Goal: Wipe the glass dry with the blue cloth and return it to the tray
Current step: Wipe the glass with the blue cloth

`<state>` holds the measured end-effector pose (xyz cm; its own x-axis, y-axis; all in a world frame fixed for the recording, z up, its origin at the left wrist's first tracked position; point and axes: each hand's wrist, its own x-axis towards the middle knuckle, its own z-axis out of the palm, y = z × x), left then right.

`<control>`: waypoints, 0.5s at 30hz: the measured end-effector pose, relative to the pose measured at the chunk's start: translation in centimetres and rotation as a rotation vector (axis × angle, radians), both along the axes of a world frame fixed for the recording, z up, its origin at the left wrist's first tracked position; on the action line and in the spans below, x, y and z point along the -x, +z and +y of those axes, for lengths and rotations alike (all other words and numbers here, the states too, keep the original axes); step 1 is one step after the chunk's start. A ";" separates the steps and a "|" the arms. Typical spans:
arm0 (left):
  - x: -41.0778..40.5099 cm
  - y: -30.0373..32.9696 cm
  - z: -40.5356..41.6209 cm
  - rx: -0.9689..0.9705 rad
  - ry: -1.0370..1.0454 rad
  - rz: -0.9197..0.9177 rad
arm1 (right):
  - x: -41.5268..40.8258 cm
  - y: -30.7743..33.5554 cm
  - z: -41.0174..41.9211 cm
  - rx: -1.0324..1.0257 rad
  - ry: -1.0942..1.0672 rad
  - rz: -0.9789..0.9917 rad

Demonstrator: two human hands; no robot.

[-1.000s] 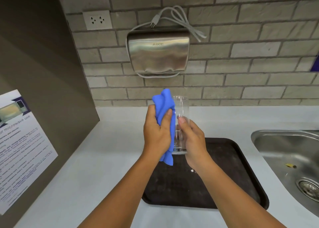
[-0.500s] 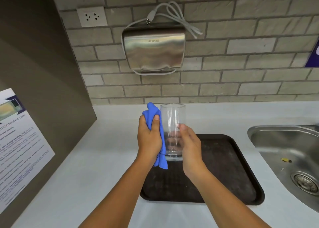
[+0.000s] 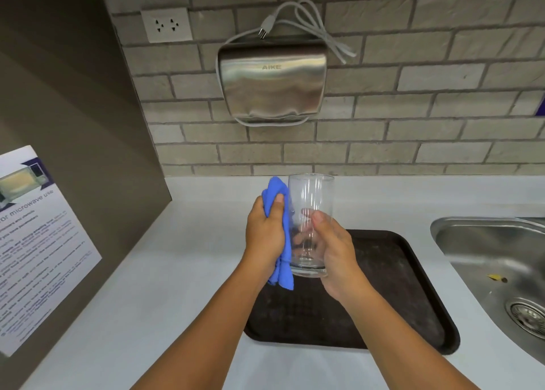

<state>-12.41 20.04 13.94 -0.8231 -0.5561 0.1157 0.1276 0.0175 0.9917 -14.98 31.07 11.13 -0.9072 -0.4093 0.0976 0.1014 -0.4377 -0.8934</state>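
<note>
A clear drinking glass [image 3: 311, 195] is held upright above the left end of the dark brown tray [image 3: 398, 295]. My right hand [image 3: 336, 254] grips its lower right side, thumb across the front. My left hand [image 3: 265, 236] clutches the bunched blue cloth [image 3: 275, 190] and presses it against the glass's left wall. The cloth's tail hangs below my left palm, level with the base of the glass. The glass does not touch the tray.
The tray lies on a white counter [image 3: 177, 271]. A steel sink [image 3: 495, 265] with a drain sits to the right. A steel hand dryer [image 3: 272, 84] and a socket [image 3: 166, 25] are on the brick wall. A microwave notice [image 3: 38, 242] hangs on the left panel.
The cloth has slid down the glass's left side, so the rim and upper wall now show bare. Both hands and the glass sit a little lower against the wall than before.
</note>
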 end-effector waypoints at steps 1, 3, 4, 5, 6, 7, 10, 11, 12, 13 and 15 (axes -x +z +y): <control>0.1 -0.3 -0.2 -0.077 -0.034 -0.040 | 0.0 0.2 0.1 0.024 0.033 0.002; 0.0 -0.5 -0.1 -0.172 -0.067 -0.039 | -0.1 0.4 0.3 0.066 0.067 -0.025; -0.1 -0.5 0.1 -0.174 -0.066 -0.014 | -0.1 0.5 0.3 0.068 0.052 -0.041; -0.2 -0.4 0.2 -0.155 -0.052 0.010 | -0.1 0.4 0.2 0.048 0.016 -0.048; -0.2 -0.4 0.3 -0.140 -0.031 0.025 | -0.1 0.4 0.2 0.018 -0.023 -0.043; -0.2 -0.5 0.2 -0.105 -0.001 0.031 | -0.1 0.5 0.1 -0.024 -0.055 -0.026; -0.1 -0.8 0.0 -0.022 0.088 0.048 | -0.2 0.6 -0.2 -0.169 -0.119 0.006; -0.1 -0.9 0.0 0.002 0.102 0.050 | -0.3 0.6 -0.3 -0.211 -0.146 0.021; -0.1 -0.9 0.0 0.015 0.112 0.053 | -0.3 0.6 -0.5 -0.251 -0.172 0.043; -0.2 -0.9 0.1 0.027 0.120 0.057 | -0.4 0.6 -0.6 -0.278 -0.188 0.067; -0.3 -1.0 0.0 0.039 0.142 0.075 | -0.6 0.7 -1.0 -0.281 -0.197 0.093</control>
